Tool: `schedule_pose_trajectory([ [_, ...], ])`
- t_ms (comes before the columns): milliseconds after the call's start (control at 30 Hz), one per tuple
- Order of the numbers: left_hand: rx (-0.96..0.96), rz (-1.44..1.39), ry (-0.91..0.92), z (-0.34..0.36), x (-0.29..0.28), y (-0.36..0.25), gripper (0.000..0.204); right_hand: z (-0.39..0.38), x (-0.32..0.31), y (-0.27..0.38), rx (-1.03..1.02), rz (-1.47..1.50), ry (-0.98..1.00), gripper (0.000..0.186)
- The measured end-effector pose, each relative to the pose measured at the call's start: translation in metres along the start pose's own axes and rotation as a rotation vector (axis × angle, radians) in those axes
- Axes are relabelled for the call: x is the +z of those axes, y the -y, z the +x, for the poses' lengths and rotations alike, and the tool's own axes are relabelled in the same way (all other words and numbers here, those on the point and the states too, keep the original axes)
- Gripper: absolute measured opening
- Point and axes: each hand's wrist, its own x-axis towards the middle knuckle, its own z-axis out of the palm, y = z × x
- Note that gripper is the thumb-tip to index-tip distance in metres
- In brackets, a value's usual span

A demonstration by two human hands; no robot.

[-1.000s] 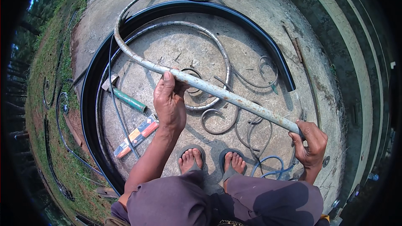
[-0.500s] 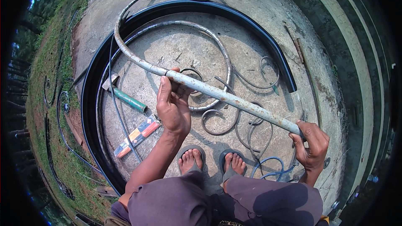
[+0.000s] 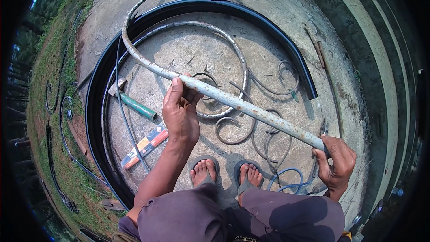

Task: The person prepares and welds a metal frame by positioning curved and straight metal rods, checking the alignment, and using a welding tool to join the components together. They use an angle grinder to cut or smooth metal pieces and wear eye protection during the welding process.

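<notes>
Pipe (image 3: 264, 115) slants across the front of the person, held up over the concrete floor (image 3: 179, 49); its far part bends round and ends in a curl. The left hand (image 3: 180, 118) has a loose-looking grip, thumb on the near side and fingers around the back. The right hand (image 3: 335, 163) has its grip closed on the straight end. If the left grip is too loose, the heavy-looking bend could tip or roll and drop. It might knock the black curved bar (image 3: 268, 21) or land on the bare toes (image 3: 204, 168).
</notes>
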Motion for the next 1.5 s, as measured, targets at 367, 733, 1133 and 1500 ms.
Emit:
schedule_pose_trajectory([
  [367,0.014,-0.068,-0.009,-0.002,0.002,0.003,0.038,0.004,-0.005,0.004,0.01,-0.023,-0.005,0.029],
  [733,0.018,-0.062,0.007,-0.001,0.002,0.004,0.039,0.002,-0.002,0.0,0.01,-0.02,0.003,0.03],
  [1133,-0.081,-0.079,0.208,-0.029,0.016,0.02,0.045,0.003,-0.003,0.002,0.001,-0.003,0.016,0.028],
  [1500,-0.164,0.052,0.302,-0.044,0.033,0.021,0.041,0.001,0.0,0.003,0.03,-0.02,0.014,0.04],
])
